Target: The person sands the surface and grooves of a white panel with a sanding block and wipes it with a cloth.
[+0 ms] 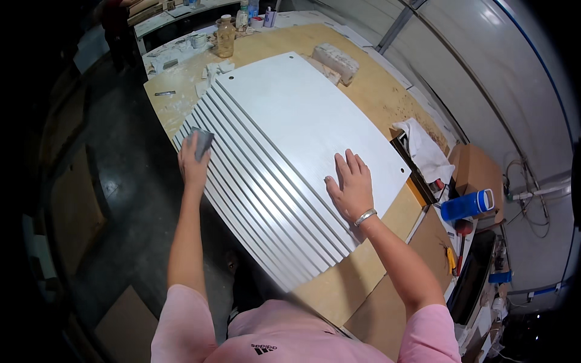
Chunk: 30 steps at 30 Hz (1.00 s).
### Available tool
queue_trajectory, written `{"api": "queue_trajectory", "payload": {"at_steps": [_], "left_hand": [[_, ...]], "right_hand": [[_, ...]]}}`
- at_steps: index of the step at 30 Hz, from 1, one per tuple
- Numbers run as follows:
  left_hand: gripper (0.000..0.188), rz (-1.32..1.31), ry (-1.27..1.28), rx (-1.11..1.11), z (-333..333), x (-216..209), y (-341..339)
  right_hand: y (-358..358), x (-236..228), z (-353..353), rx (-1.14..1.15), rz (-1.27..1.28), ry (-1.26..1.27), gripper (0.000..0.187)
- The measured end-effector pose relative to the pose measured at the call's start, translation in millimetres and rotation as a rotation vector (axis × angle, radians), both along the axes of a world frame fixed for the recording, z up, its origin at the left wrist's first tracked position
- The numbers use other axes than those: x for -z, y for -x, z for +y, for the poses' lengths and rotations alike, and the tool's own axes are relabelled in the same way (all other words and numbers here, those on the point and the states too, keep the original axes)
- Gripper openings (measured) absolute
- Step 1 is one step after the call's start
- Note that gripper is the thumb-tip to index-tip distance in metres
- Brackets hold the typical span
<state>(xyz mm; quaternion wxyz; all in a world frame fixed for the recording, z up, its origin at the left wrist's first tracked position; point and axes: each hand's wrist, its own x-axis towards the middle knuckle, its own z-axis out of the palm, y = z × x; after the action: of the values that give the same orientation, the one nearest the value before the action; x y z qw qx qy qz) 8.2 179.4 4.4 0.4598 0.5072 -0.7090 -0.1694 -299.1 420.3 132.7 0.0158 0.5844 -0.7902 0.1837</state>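
Note:
A large white panel (284, 109) lies on the workbench, with long parallel grooves along its near left part and small dark holes near its corners. At the grooved part's far left end, my left hand (193, 164) is closed on a grey sanding pad (204, 143), which rests on the ridges. My fingers lie over the pad's near edge. On the smooth part near the right end, my right hand (351, 190) lies flat with its fingers stretched out and holds nothing. A metal bracelet (365, 216) is round that wrist.
Behind the panel stands a whitish block (336, 62). A clear jar (225, 37) and small bottles stand at the far end. To the right are a white cloth (420, 148), a cardboard box (478, 172), a blue bottle (467, 206) and yellow-handled tool (451, 260).

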Motion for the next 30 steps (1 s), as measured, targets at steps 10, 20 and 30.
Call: {"api": "queue_trajectory", "payload": {"at_steps": [10, 20, 30], "left_hand": [[0.066, -0.167, 0.173, 0.592, 103.4, -6.7, 15.5], [0.067, -0.067, 0.144, 0.127, -78.9, -20.1, -12.6], [0.062, -0.067, 0.077, 0.059, -161.1, -18.0, -21.1]], "right_hand": [[6.1, -2.6, 8.5, 0.03, 0.034, -0.017, 0.061], [4.1, -7.9, 0.0, 0.054, 0.026, -0.096, 0.065], [1.3, -8.9, -4.2, 0.017, 0.046, -0.079, 0.065]]}}
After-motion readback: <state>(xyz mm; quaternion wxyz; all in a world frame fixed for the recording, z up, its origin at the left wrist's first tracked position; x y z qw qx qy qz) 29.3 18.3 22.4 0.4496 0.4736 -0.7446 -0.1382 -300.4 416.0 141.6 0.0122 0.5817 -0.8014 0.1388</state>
